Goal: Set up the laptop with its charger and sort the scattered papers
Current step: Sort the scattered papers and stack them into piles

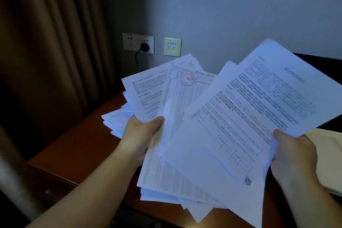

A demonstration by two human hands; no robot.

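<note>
Your left hand (140,135) grip pinches fanned printed sheets (212,116), thumb on top; right hand (294,155) pinches opposite edge. Fan held above counter (74,146) so headings show for sorting. Loose papers (118,120) remain on counter.

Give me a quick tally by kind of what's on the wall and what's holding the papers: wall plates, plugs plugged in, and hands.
Wall plates: 2, a double power socket plate and a small data port plate
Plugs plugged in: 1, black plug
Hands gripping papers: 2, left hand, right hand
Total: 5
</note>
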